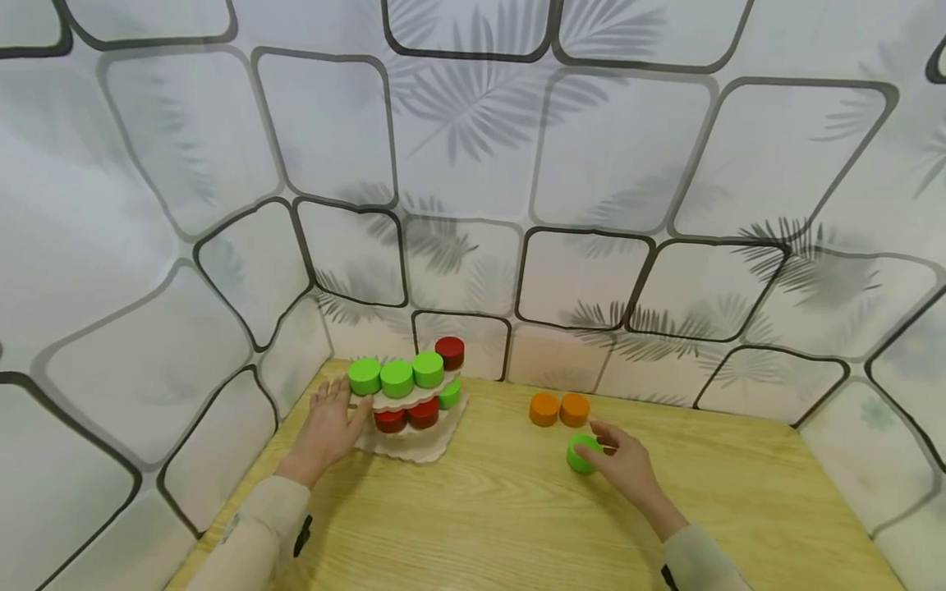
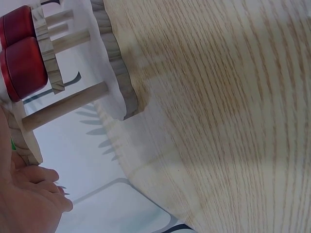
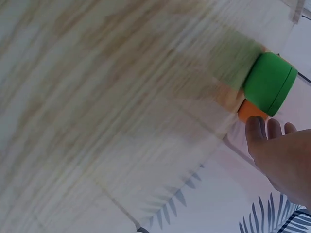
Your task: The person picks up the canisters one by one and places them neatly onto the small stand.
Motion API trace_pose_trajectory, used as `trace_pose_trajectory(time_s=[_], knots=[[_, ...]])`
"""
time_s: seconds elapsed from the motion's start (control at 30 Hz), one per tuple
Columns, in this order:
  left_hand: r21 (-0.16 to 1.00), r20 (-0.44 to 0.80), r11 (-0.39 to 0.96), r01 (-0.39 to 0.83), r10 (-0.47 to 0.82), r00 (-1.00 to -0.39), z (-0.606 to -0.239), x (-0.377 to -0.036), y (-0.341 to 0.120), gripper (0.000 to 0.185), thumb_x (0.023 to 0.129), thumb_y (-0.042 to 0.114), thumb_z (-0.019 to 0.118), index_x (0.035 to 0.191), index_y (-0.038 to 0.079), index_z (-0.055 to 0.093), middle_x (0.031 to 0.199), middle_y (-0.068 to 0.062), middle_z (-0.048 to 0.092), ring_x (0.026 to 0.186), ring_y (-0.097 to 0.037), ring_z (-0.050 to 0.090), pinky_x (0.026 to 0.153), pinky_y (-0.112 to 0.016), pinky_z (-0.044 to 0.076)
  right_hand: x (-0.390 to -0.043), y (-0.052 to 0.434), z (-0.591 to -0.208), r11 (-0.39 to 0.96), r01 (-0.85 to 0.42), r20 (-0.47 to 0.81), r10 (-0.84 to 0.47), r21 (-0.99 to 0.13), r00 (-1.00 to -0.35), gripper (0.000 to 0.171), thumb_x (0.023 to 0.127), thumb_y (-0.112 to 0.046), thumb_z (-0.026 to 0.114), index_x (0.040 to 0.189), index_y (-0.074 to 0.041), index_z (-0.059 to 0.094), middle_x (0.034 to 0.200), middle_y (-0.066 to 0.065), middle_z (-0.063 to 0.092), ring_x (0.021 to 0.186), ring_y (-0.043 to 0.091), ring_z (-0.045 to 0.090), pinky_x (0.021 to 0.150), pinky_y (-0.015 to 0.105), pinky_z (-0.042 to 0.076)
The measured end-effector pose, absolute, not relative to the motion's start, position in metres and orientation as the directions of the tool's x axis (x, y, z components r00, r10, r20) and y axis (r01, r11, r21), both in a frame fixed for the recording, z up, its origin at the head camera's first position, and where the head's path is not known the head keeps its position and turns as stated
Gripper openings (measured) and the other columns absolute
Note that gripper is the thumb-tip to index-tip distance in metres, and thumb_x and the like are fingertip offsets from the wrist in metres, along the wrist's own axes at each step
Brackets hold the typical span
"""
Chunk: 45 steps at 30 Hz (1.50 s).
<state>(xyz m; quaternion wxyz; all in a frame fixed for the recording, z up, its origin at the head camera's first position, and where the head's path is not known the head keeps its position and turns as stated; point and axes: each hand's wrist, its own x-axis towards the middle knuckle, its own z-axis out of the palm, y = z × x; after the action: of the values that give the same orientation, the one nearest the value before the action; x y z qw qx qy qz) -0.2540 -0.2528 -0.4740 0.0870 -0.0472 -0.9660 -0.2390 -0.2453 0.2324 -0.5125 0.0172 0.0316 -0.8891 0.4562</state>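
Note:
A tiered wooden stand (image 1: 414,444) with scalloped white boards is at the left of the table. Three green round tins (image 1: 397,378) and a red round tin (image 1: 449,352) sit on its top board. Lower down are red tins (image 2: 25,68) and a further green tin (image 1: 450,396). My left hand (image 1: 330,428) holds the top board's left corner, thumb in front, fingers beside a green tin. On the table stands another green tin (image 3: 269,83); my right hand (image 1: 624,460) reaches round it with fingers spread, thumb overlapping it in the head view.
Two orange round tins (image 1: 544,410) stand side by side just behind the separate green tin. The wooden table (image 1: 473,517) meets patterned wall covering (image 1: 458,263) at the back and both sides. Posts (image 2: 65,106) join the stand's boards.

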Motion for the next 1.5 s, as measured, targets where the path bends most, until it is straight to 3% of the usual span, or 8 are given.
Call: trace_pose_trajectory(time_s=[0.17, 0.43, 1.0, 1.23, 1.5], knots=[[0.449, 0.198, 0.883, 0.137, 0.051, -0.979, -0.474, -0.254, -0.254, 0.077, 0.115, 0.044, 0.036, 0.156, -0.021, 0.028, 0.162, -0.043, 0.03, 0.152, -0.065, 0.019, 0.125, -0.075, 0.016, -0.245, 0.233, -0.517, 0.581, -0.049, 0.034, -0.038, -0.813, -0.999, 0.071, 0.095, -0.031, 0.081, 0.151, 0.003, 0.053, 0.149, 0.028, 0.058, 0.128, 0.042, 0.063, 0.106, 0.051, 0.056], [0.455, 0.2, 0.88, 0.138, 0.05, -0.978, -0.474, -0.253, -0.255, 0.077, 0.115, 0.044, 0.036, 0.156, -0.02, 0.028, 0.161, -0.043, 0.031, 0.152, -0.066, 0.019, 0.124, -0.075, 0.017, -0.245, 0.233, -0.523, 0.596, -0.022, 0.009, -0.024, -0.803, -1.0, 0.072, 0.092, -0.025, 0.084, 0.149, 0.007, 0.054, 0.137, 0.028, 0.066, 0.114, 0.035, 0.07, 0.09, 0.038, 0.063], [0.465, 0.198, 0.874, 0.141, 0.052, -0.979, -0.473, -0.252, -0.252, 0.077, 0.115, 0.045, 0.037, 0.156, -0.02, 0.029, 0.162, -0.043, 0.03, 0.152, -0.065, 0.018, 0.124, -0.075, 0.016, -0.243, 0.235, -0.529, 0.626, -0.046, 0.028, -0.039, -0.778, -0.999, 0.068, 0.09, -0.019, 0.084, 0.145, 0.01, 0.055, 0.127, 0.025, 0.07, 0.108, 0.031, 0.07, 0.091, 0.038, 0.061], [0.462, 0.195, 0.876, 0.139, 0.052, -0.979, -0.474, -0.253, -0.253, 0.077, 0.115, 0.045, 0.036, 0.156, -0.02, 0.028, 0.162, -0.043, 0.03, 0.152, -0.065, 0.019, 0.124, -0.075, 0.016, -0.242, 0.235, -0.527, 0.612, -0.017, 0.004, -0.024, -0.79, -1.0, 0.068, 0.09, -0.018, 0.085, 0.145, 0.01, 0.055, 0.128, 0.023, 0.07, 0.109, 0.028, 0.07, 0.088, 0.032, 0.06], [0.466, 0.176, 0.876, 0.128, 0.05, -0.983, -0.473, -0.253, -0.253, 0.078, 0.115, 0.046, 0.035, 0.156, -0.02, 0.027, 0.162, -0.043, 0.029, 0.152, -0.065, 0.018, 0.125, -0.074, 0.015, -0.241, 0.229, -0.523, 0.578, -0.007, -0.006, -0.021, -0.816, -1.0, 0.064, 0.089, -0.017, 0.086, 0.14, 0.009, 0.057, 0.128, 0.024, 0.069, 0.11, 0.03, 0.07, 0.09, 0.037, 0.061]])
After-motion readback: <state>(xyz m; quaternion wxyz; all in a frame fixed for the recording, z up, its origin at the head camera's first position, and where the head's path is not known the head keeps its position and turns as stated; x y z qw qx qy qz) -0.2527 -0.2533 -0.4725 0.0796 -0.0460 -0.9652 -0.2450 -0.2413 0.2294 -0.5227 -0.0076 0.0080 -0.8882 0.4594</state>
